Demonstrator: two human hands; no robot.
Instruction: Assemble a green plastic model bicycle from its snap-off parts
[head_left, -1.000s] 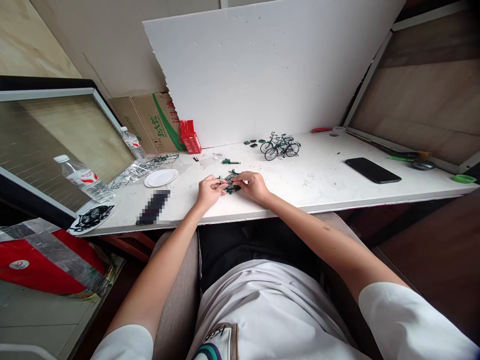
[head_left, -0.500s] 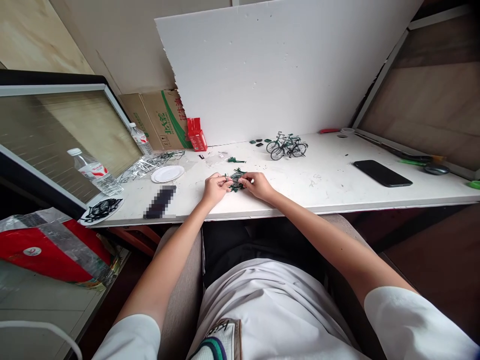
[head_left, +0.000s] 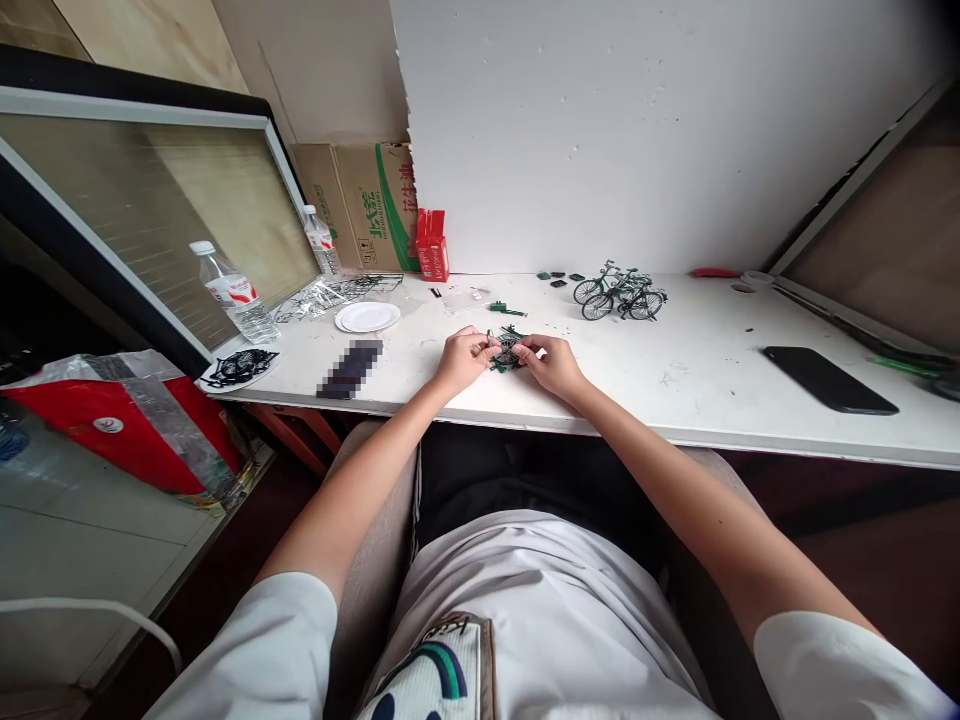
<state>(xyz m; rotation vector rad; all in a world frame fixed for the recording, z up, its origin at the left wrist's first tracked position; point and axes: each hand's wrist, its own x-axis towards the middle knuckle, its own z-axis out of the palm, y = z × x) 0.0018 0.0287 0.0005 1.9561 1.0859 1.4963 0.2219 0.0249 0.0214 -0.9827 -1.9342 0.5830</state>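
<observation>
Since the earlier frame the camera has swung round to the left: the counter [head_left: 675,390] and what lies on it now sit further right in view, the left end riding higher and the right end lower. The hands have shifted with it, and between them the spoked green model piece [head_left: 508,350] keeps about the same place on the counter.

Both hands work close together near the front edge. The left hand [head_left: 463,358] has thumb and finger pinched on a small dark part [head_left: 490,338] that pokes up; I cannot tell whether it is joined to the model piece. The right hand [head_left: 556,366] has its fingertips clamped on the model piece's right side. So the piece lies to the right of the left fingertips and to the left of the right ones, with the right hand touching it and the left just beside or against it. What shows of it runs mostly away from the body, its far end leaning slightly right; the fingers cover its sides, so its true long axis and its front are uncertain.

Further out, a loose green piece [head_left: 499,307] lies beyond the hands, its thin end pointing right. Behind and to the right, small model bicycles [head_left: 645,303] stand upright, close together, with flat dark bits [head_left: 557,283] to their left. At the back, a red box [head_left: 433,258] stands beside a carton [head_left: 352,215], with a white board [head_left: 600,130] rising behind.
</observation>
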